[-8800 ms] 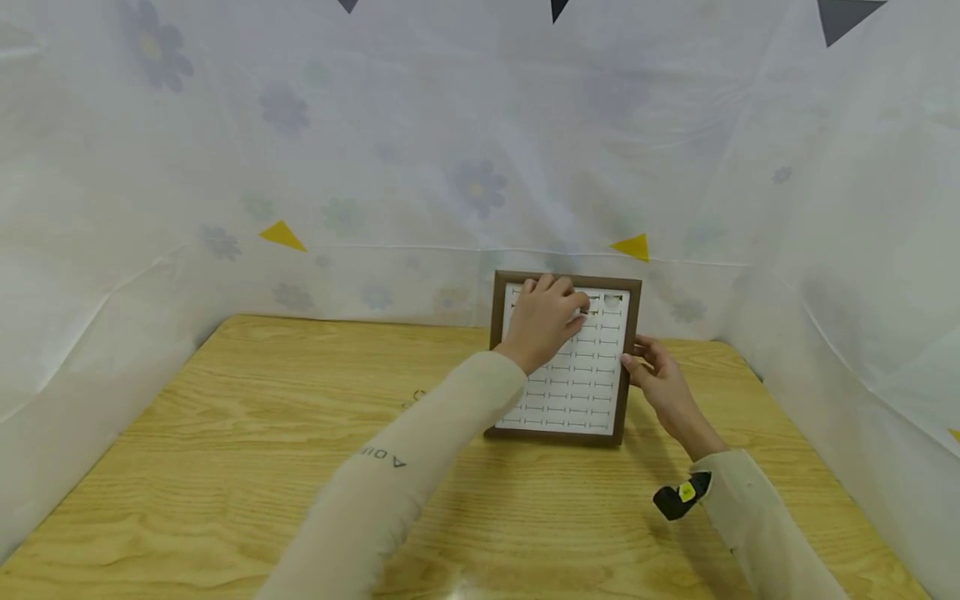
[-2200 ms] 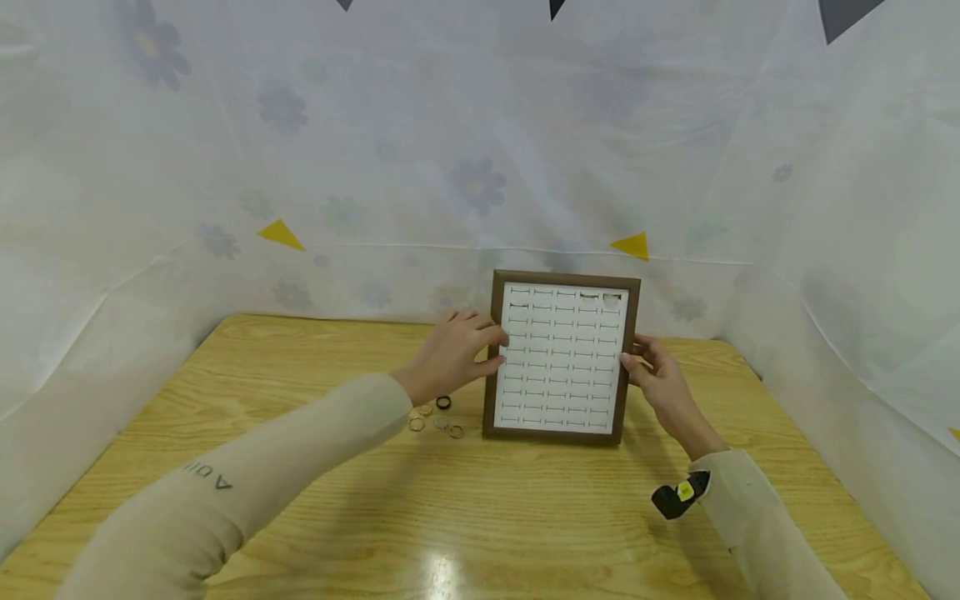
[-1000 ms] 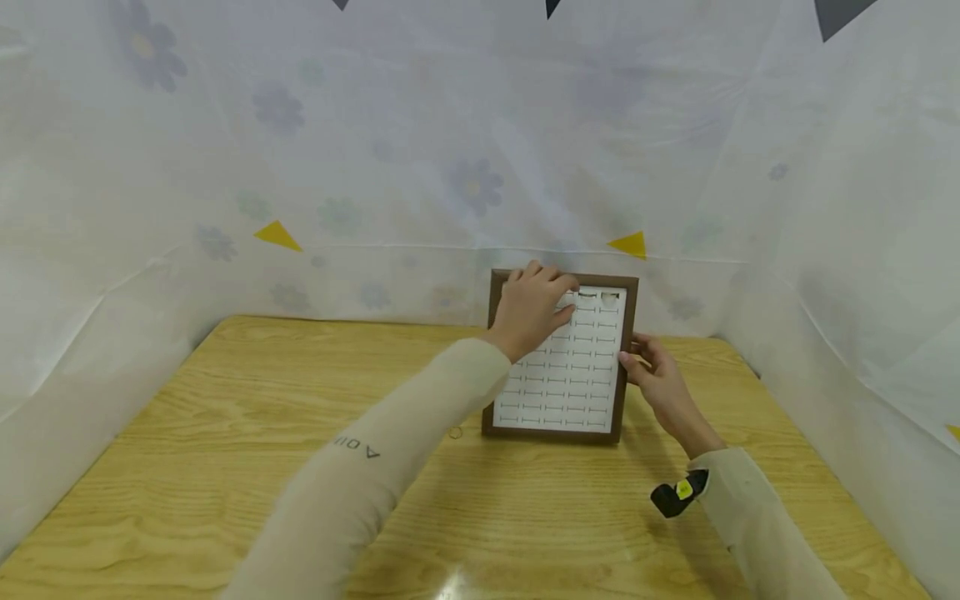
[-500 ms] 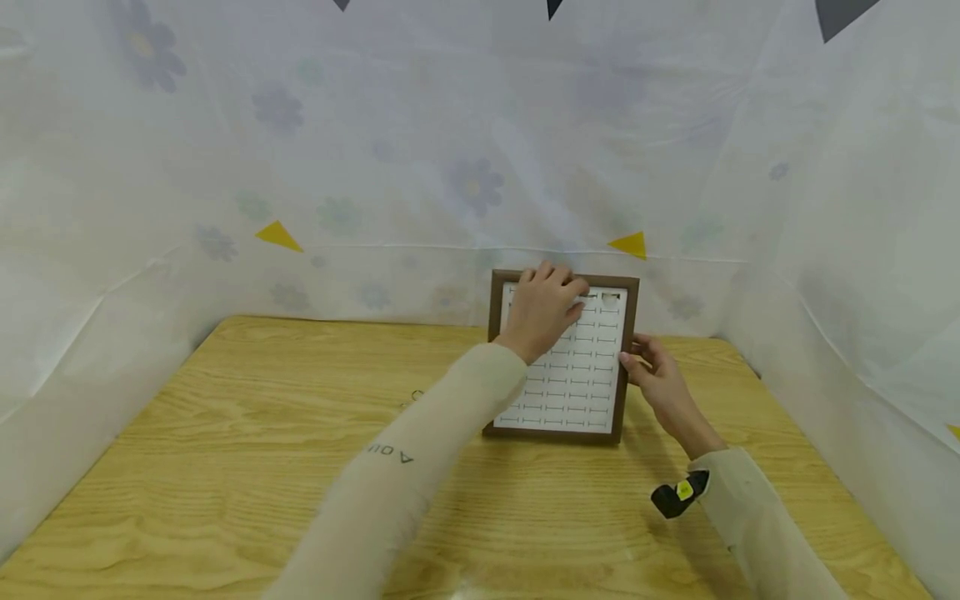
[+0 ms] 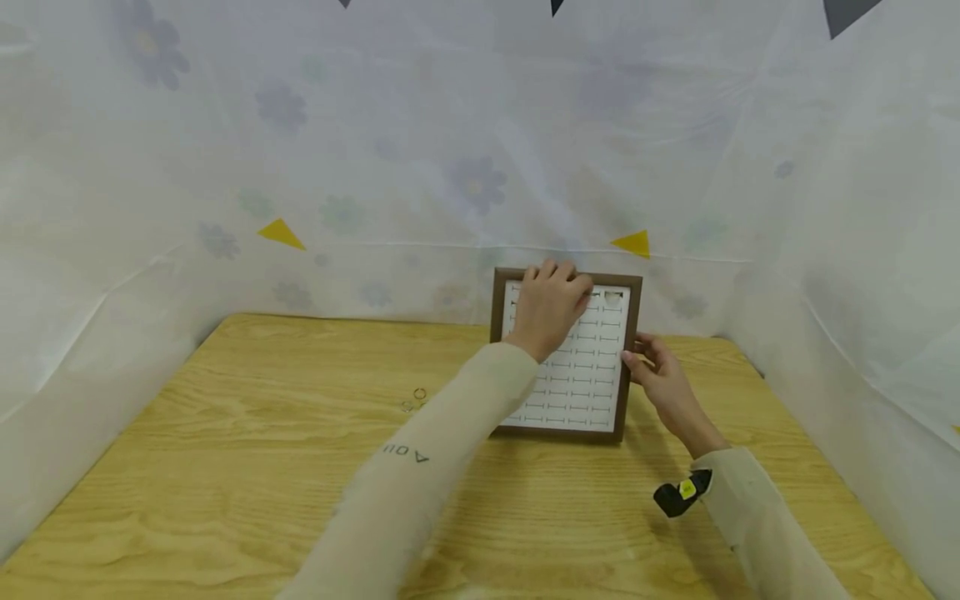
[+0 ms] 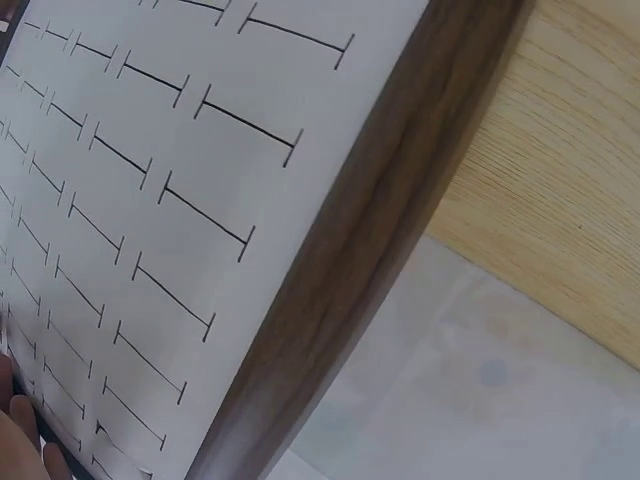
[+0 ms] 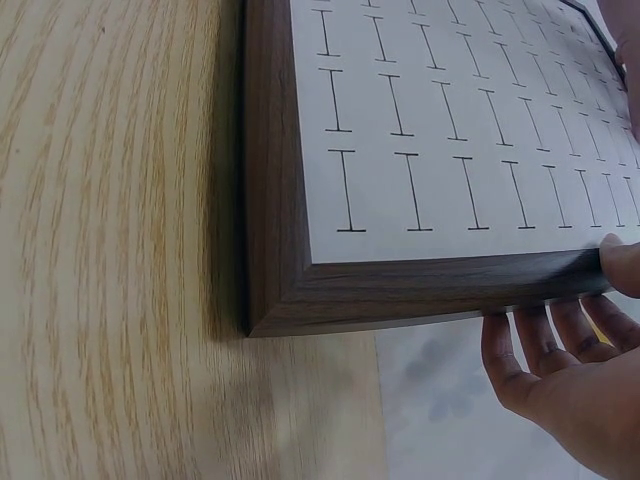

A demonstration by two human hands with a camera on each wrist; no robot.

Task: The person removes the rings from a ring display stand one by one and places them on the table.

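Observation:
A brown-framed white ring board (image 5: 592,379) with rows of slits stands tilted at the back of the wooden table (image 5: 225,433). My left hand (image 5: 550,307) lies over its top row with the fingers bent; what they hold is hidden. The left wrist view shows the board (image 6: 150,200) close up, with a fingertip (image 6: 15,425) at the lower left corner. My right hand (image 5: 656,371) grips the frame's right edge, thumb in front and fingers behind. The right wrist view shows that hand (image 7: 560,370) on the frame (image 7: 420,280). A ring (image 5: 613,296) sits in the top row.
Two loose rings (image 5: 418,393) lie on the table left of the board; my left forearm hides the spot beside them. A black wrist device (image 5: 681,493) sits on my right sleeve. White flowered sheeting (image 5: 480,183) closes in the table on three sides.
About two seconds ago my left hand was at the frame's left edge near the loose rings. It rose to the board's top row and has since shifted slightly right. The right hand has not moved.

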